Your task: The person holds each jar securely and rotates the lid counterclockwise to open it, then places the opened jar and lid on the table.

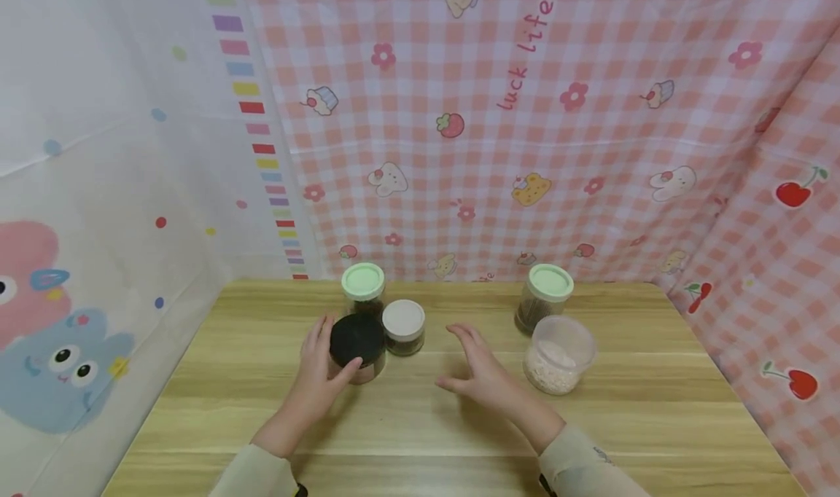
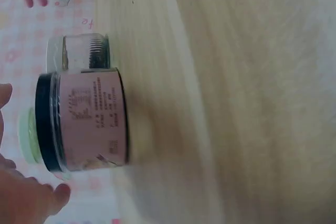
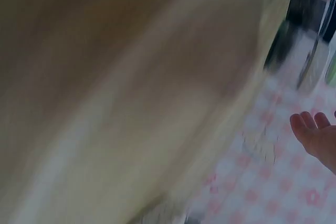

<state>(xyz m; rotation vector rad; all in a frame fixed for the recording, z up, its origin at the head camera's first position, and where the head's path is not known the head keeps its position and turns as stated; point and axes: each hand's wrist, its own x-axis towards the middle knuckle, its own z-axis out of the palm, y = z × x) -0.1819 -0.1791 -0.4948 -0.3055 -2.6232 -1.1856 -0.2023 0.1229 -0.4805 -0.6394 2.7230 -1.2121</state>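
My left hand (image 1: 316,374) is at a jar with a black lid (image 1: 357,340), its thumb and fingers spread about the lid. In the left wrist view the jar's pink label (image 2: 94,121) faces the camera, and the thumb (image 2: 59,199) looks slightly apart from it. Close beside this jar stand a small white-lidded jar (image 1: 403,321) and, behind, a green-lidded jar (image 1: 363,283) with dark contents. To the right, my right hand (image 1: 484,379) hovers over the table with fingers and thumb parted, holding nothing. In the right wrist view only part of that hand (image 3: 320,137) appears.
A second green-lidded jar (image 1: 550,284) stands at the back right. In front of it is a lidless-looking clear tub (image 1: 558,358) with pale flakes inside. The wooden table (image 1: 407,439) ends at a pink checked cloth (image 1: 485,162) behind and printed cloths at both sides.
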